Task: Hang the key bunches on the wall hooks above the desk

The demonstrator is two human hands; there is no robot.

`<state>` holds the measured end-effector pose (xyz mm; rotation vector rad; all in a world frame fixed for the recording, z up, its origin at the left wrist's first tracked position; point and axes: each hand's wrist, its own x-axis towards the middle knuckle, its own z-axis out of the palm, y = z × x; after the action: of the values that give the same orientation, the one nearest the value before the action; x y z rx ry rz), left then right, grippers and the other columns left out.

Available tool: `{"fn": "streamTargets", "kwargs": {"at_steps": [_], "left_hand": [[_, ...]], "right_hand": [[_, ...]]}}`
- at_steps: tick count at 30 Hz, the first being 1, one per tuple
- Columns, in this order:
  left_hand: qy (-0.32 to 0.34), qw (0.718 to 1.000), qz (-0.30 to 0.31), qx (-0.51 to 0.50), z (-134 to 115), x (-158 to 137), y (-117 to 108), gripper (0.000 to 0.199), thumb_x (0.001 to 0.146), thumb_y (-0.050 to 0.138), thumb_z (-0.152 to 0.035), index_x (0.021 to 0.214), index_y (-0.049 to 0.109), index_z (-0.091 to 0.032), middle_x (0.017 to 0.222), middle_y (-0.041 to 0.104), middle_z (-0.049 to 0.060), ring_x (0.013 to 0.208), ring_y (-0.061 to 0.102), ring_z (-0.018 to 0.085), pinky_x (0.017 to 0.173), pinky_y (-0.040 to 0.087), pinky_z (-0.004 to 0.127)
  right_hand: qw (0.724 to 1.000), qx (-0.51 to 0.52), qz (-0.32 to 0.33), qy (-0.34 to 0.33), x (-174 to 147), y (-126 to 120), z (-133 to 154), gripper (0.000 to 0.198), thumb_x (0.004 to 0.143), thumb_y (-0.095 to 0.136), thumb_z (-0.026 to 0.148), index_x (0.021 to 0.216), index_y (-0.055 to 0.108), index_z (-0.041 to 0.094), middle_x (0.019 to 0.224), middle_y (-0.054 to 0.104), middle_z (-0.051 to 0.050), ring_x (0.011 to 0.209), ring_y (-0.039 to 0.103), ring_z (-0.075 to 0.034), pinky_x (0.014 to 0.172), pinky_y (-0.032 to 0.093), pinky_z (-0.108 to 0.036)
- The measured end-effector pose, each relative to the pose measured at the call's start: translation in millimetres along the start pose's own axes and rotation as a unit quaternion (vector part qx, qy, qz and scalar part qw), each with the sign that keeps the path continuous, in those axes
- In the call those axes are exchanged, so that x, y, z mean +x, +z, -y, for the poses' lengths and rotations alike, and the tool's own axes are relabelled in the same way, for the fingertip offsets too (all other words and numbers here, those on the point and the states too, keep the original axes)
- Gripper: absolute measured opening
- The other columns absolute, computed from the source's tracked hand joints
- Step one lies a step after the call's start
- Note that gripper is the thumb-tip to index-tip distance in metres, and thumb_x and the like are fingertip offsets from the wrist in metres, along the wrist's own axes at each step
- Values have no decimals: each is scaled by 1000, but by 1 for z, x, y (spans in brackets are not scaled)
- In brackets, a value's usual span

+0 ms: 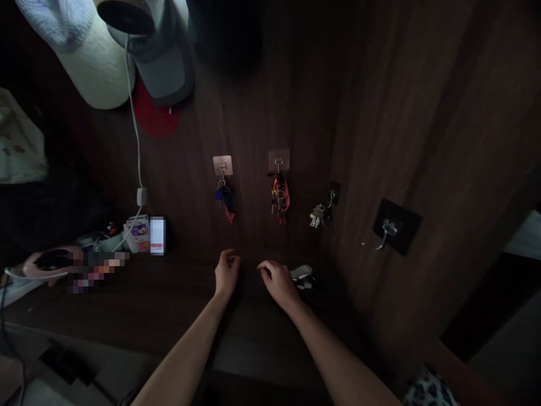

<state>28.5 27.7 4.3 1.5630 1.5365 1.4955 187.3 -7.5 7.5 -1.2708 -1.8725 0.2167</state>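
My left hand (227,272) is over the dark wooden shelf (177,293), its fingers loosely curled inward and a small gap showing by the thumb. I see nothing in it. Facing it, my right hand (278,280) has bent fingers held apart from the thumb, also with nothing visible between them. Just right of that hand lies a grey and white item (301,274), partly dark and too dim to name. On the back panel above hang a blue and red key bunch (226,200) and a red and yellow key bunch (279,197), each from an adhesive hook.
Silvery keys (318,215) hang in the corner, and a bare hook (386,228) juts from the right wall. Caps (163,73) hang at the upper left beside a white cable (136,124). A lit screen (157,235) and a pink round object (31,264) stand on the left.
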Motion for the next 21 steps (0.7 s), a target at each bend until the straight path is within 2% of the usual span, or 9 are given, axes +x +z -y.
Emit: {"fn": "streamTargets", "kwargs": {"at_steps": [4,8,11,14,17,21], "left_hand": [[15,999,33,-9,-3,-20,6,25,79,51,-23,104,50,-20,84,66,2,69,64,13,66,51,25],[89,991,96,29,-7,-38,7,22,82,47,-23,103,52,-23,88,66,2,78,63,14,73,51,27],[175,969,159,74,-14,-47,5,23,83,44,-21,103,56,-24,95,65,3,88,61,15,81,48,28],[263,927,232,131,-21,-52,3,29,85,42,-19,107,59,-25,102,63,4,95,58,17,86,46,30],[326,883,275,198,-27,-56,2,35,85,47,-25,118,55,-29,110,60,5,102,53,20,92,42,35],[351,850,303,248,-28,-58,1,41,87,45,-37,128,46,-38,129,49,3,113,45,23,94,38,43]], "right_hand": [[989,122,-77,31,2,-4,-2,18,81,44,21,82,62,21,83,68,-3,81,62,-18,77,43,-29],[950,247,-169,85,1,-14,-11,20,80,47,32,84,62,19,77,67,-4,76,64,-19,72,47,-30],[927,266,-232,128,2,-23,-21,25,78,49,39,83,62,18,75,67,-6,76,64,-20,71,48,-31],[910,266,-280,153,3,-33,-31,27,76,50,42,81,61,17,74,66,-7,75,63,-20,71,49,-32],[909,262,-281,161,5,-45,-35,23,73,52,37,80,60,17,74,66,-6,75,63,-20,71,49,-33],[931,213,-245,165,-2,-56,-39,19,71,49,25,85,60,17,82,66,-7,82,62,-20,78,48,-36]]}}
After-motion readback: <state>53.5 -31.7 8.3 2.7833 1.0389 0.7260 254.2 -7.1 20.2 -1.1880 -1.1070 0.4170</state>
